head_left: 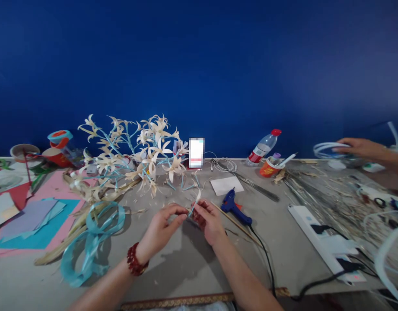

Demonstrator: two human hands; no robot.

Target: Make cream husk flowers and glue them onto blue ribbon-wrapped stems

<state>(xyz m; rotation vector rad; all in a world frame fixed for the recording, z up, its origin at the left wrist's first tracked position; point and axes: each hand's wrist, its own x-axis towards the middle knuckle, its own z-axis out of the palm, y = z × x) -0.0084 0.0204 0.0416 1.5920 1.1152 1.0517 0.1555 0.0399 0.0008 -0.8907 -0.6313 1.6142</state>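
Observation:
A cream petal-like piece with a light-blue wrapped stem [198, 198] stands up between my two hands above the middle of the table. My left hand [166, 222], a red bead bracelet at its wrist, is closed, thumb and forefinger pinching at the stem's lower end. On the other side my right hand [210, 219] is closed around the same stem. The fingers hide much of it. Light-blue tape [71, 276] lies in loose loops left of my hands. Behind them spread cream flowers [161, 149] on light-blue stems. A blue glue gun [231, 205] lies just right of my right hand.
Coloured paper sheets [52, 229] and dried husks lie left. At right are a bottle [262, 149], a paper cup [268, 167] with pens, a power strip [315, 235] with cables, and wires. Another person's hand [357, 149] holds coiled white tubing [323, 149]. A lit phone [196, 153] stands behind.

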